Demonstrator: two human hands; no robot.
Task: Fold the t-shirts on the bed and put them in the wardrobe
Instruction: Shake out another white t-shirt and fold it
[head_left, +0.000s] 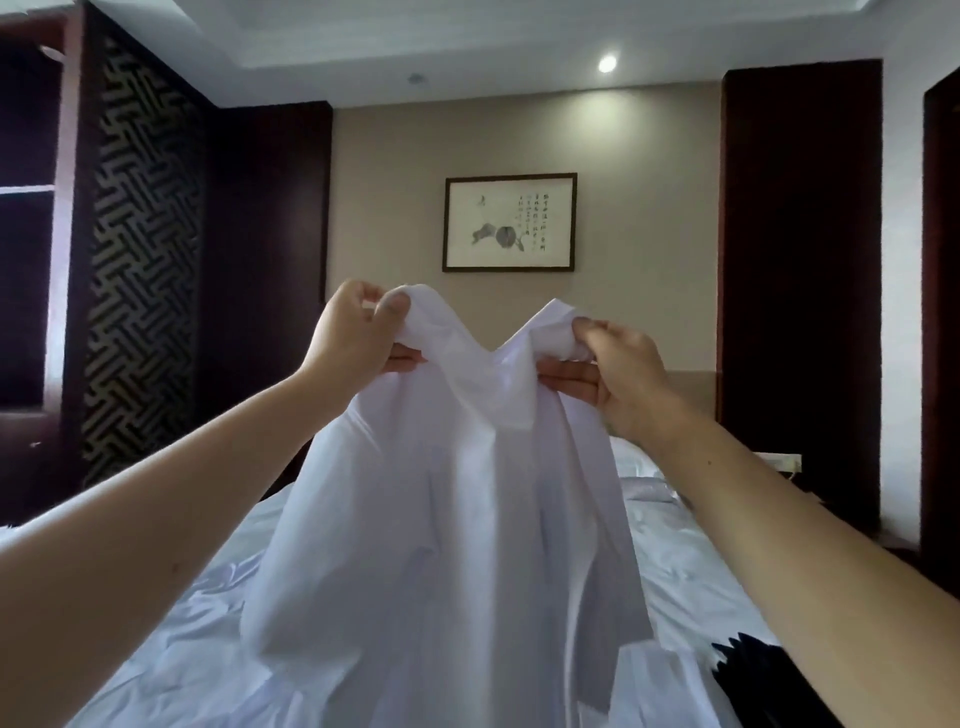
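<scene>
Up front, I see both hands pinching a white t-shirt (447, 519) along its top edge. The left hand (353, 332) has its thumb and curled fingers bunched on one raised corner. The right hand (623, 374) grips the other corner, knuckles toward me and fingers behind the cloth. Between the two grips the fabric dips in a V. The shirt hangs from the hands in the middle of the view, and its lower part lies on the white bed (182, 623). A black garment (753, 670) lies on the bed at lower right, near the shirt's hem. Beyond, a framed ink picture (510, 222) hangs on the beige wall, a dark lattice panel (145, 260) stands at left, and a ceiling light (607, 63) glows.
</scene>
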